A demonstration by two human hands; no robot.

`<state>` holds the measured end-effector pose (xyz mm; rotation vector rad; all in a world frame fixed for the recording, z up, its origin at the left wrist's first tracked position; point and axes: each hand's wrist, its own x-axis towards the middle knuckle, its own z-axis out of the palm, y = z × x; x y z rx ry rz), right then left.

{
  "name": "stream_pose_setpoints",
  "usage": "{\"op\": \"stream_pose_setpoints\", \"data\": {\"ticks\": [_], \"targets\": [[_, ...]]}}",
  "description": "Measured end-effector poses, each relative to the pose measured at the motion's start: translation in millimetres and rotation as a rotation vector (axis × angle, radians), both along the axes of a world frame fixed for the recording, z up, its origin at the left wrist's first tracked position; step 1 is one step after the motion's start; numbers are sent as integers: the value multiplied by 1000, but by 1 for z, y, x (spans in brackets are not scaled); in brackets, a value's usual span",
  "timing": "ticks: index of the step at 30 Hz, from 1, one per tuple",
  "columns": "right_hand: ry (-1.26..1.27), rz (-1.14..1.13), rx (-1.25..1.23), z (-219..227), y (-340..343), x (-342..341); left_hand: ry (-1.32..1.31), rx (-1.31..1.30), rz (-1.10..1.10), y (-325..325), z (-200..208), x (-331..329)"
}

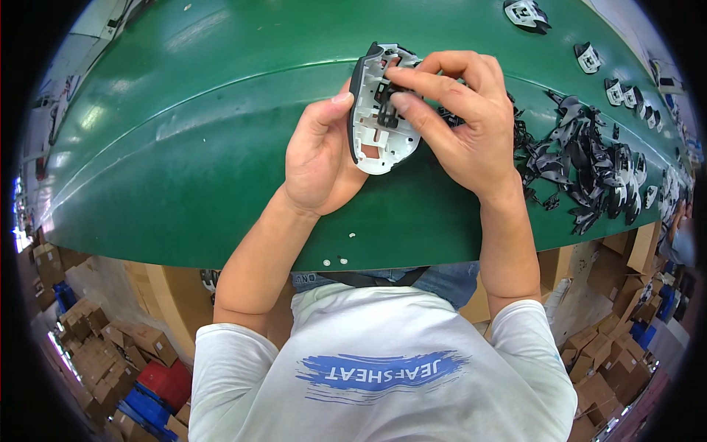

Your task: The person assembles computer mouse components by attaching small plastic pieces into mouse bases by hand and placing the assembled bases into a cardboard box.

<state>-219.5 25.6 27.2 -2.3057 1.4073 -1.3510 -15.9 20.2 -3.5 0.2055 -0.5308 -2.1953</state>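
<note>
My left hand [317,151] is closed around the left side of a white plastic shell with black edges [364,156], which looks like a computer mouse housing. The shell is tilted up above the table, its hollow inside showing ribs, posts and cut-outs. A small black plastic piece [387,116] lies in the middle of that hollow. The thumb and index finger of my right hand [471,118] pinch at this piece from the right. Whether it is seated or loose in the shell, I cannot tell.
A heap of black plastic parts [578,158] covers the green table [206,177] to my right. Several white-and-black shells [526,15] line the far right. Small white bits [343,261] lie by the near edge. Cardboard boxes [143,342] stand below.
</note>
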Motion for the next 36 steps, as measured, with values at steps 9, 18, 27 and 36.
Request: {"op": "stream_pose_setpoints", "data": {"ticks": [9, 18, 27, 36], "targets": [[64, -46, 68, 3, 6, 3, -156, 4, 57, 4, 3, -4], [-26, 29, 146, 1, 6, 3, -214, -96, 56, 7, 4, -2], [12, 88, 112, -4, 4, -3, -259, -76, 113, 4, 4, 0], [-516, 171, 566, -7, 10, 11, -465, -284, 280, 5, 2, -8]]}}
